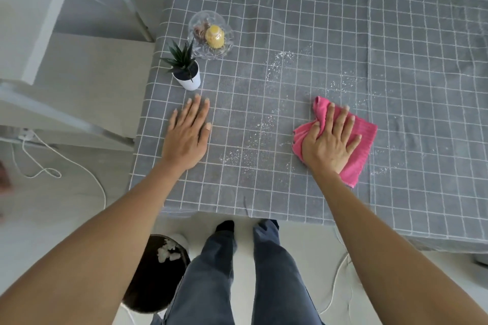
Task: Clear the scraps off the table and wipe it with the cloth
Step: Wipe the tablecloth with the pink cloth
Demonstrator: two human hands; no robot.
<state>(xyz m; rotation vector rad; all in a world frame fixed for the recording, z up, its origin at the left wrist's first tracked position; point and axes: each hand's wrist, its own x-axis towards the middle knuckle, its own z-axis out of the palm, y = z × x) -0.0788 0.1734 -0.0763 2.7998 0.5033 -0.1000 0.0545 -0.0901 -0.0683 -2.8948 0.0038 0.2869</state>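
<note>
The table (290, 21) wears a grey covering checked with thin white lines, dusted with white crumbs (280, 63). On it: pink cloth (361, 140), white pot (188, 82) of dark green leaves, yellow cupcake (214, 37).

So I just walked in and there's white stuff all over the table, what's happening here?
A person is wiping the table, which has a grey checked covering. Their right hand presses a pink cloth flat onto it, while the left hand rests flat on the table nearby, holding nothing. White crumbs are still scattered between and beyond the hands. A small potted plant and a glass dish sit at the far left. A dark bin on the floor already holds some white scraps.
</note>
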